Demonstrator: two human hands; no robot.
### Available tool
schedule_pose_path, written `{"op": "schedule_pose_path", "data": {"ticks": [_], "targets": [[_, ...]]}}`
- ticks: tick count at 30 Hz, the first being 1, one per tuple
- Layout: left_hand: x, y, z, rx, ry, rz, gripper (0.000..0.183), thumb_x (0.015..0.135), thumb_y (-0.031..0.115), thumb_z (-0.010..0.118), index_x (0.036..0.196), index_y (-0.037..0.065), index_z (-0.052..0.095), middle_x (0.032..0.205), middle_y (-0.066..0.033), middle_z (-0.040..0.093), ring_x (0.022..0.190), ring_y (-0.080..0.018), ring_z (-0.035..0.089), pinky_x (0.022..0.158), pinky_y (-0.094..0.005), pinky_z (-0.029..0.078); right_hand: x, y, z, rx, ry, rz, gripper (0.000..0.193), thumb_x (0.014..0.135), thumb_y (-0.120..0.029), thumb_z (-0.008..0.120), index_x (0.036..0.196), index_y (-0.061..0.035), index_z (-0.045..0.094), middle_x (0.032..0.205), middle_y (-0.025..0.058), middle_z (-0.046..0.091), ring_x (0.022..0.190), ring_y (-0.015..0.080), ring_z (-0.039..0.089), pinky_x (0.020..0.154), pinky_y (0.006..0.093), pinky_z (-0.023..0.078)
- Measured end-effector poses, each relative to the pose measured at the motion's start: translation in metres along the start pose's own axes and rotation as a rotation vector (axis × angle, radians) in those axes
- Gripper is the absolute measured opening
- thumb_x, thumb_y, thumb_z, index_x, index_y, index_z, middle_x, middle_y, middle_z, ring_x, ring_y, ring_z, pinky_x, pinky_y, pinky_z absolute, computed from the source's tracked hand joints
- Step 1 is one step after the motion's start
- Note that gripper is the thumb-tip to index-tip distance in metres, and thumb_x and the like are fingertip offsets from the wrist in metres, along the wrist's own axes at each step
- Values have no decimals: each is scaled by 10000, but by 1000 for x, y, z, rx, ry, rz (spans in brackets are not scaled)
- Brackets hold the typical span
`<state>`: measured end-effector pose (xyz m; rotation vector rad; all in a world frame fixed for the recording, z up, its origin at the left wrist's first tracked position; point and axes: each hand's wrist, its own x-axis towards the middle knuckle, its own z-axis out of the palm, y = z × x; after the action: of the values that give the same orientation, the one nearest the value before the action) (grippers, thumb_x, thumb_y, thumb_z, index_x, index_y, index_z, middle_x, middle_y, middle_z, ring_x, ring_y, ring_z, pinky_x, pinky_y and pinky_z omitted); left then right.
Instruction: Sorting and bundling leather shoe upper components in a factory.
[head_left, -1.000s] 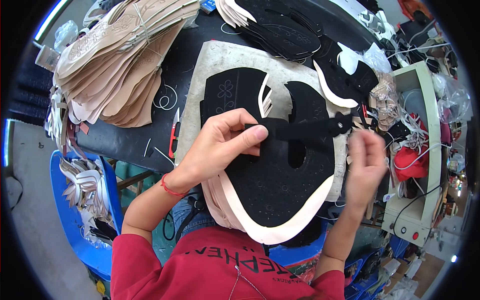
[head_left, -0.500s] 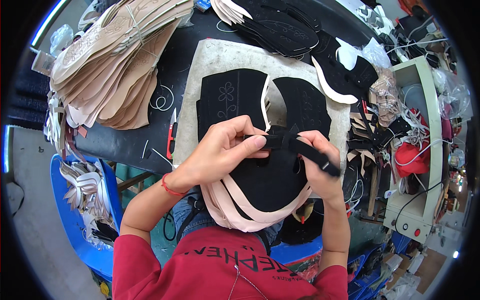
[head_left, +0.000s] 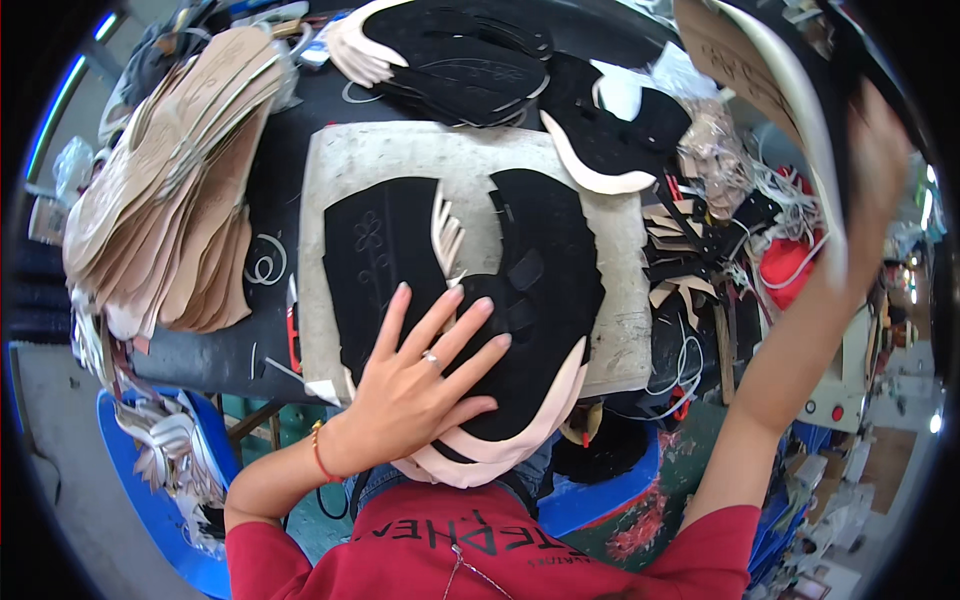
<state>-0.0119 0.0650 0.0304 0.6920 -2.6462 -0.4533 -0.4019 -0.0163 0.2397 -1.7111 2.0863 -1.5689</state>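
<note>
A stack of black curved fabric pieces [head_left: 550, 290] with pale pink edging and a stitched flower pattern lies on a grey-white board [head_left: 322, 170] in front of me. My left hand [head_left: 415, 385] rests on the stack, palm down, with its fingers spread and nothing in them. Off at the upper right, my right hand [head_left: 876, 165] is raised and blurred by motion. It grips a cut fabric piece [head_left: 748, 62] with a tan back, a pale edge and a black side. The right fingertips are partly hidden behind that piece.
Tan cut pieces [head_left: 170, 210] are piled at the left. More black pieces [head_left: 460, 65] lie along the far side. A red-handled cutter [head_left: 293, 335] sits left of the board. Strips, cords and plastic bags crowd the right, and a blue chair [head_left: 150, 480] holds scraps.
Both hands were at a black strap over the stack. My right hand has swung to the upper right with a fabric piece. The left has opened flat on the stack.
</note>
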Motion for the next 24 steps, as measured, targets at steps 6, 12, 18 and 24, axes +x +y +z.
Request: {"op": "schedule_pose_path", "data": {"ticks": [6,12,18,24], "targets": [[-9,8,-7,18,-67,-18,547,726,354,705,1219,148,586,1337,-96,484,1189,-296,455,1054,-583,247,-18,128,139,-697,-273,-156,288,856,-225,481,858,35,604,893,317,606,874,444,601,740,491,494],[-19,13,-2,37,-87,7,521,750,399,681,1220,189,594,1331,-53,492,1114,-233,485,1056,-557,244,-63,225,155,363,38,433,357,837,-232,574,1070,33,628,1023,241,636,971,359,617,855,403,479],[-23,4,-7,0,-52,72,498,728,391,689,1174,179,624,1316,-43,509,1066,-218,496,1040,-518,252,-139,221,65,-633,-375,-349,224,862,-153,560,1003,-1,646,973,183,654,907,324,628,818,373,480],[3,3,-23,-201,266,-1,397,679,99,746,1064,77,651,1202,-88,577,1029,-285,524,905,-401,407,-168,98,81,-433,-188,-286,216,926,-120,478,1061,7,590,993,173,608,920,331,584,816,393,452]]}}
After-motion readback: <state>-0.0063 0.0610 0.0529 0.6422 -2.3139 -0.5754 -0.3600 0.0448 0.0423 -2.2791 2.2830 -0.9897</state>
